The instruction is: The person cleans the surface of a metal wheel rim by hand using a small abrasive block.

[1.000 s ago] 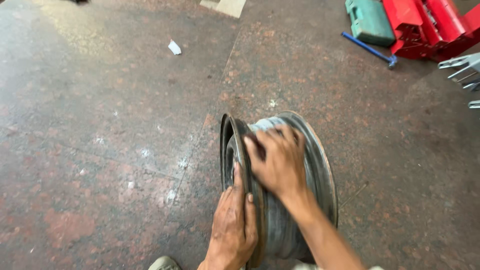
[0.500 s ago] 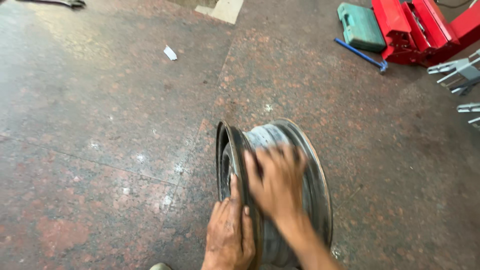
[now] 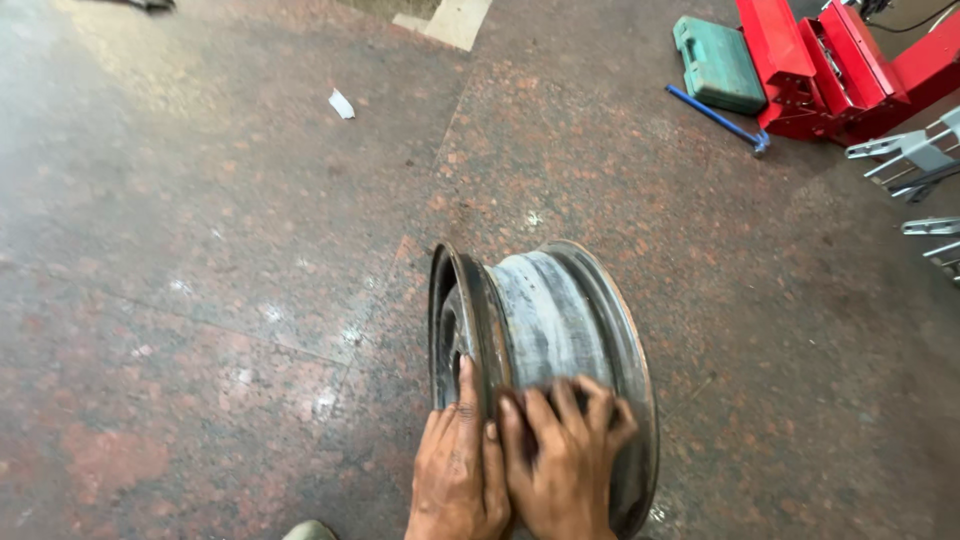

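Note:
A worn grey steel wheel rim [image 3: 545, 315] stands upright on its edge on the stone floor, low in the middle of the head view. My left hand [image 3: 455, 470] lies flat against the rim's left flange, fingers pointing up. My right hand [image 3: 562, 455] rests on top of the rim's barrel close to me, fingers spread over the metal. The two hands touch side by side. The lower part of the rim is hidden behind them.
A red metal machine [image 3: 835, 60] stands at the top right, with a green tool case [image 3: 718, 62] and a blue-handled tool [image 3: 718, 118] beside it. Grey metal brackets [image 3: 915, 160] jut in from the right edge. A white scrap [image 3: 342, 103] lies on the reddish speckled floor [image 3: 200, 300].
My right hand has slid back along the rim's barrel toward me and now sits beside my left hand. The view has tilted, showing more of the rim's far end.

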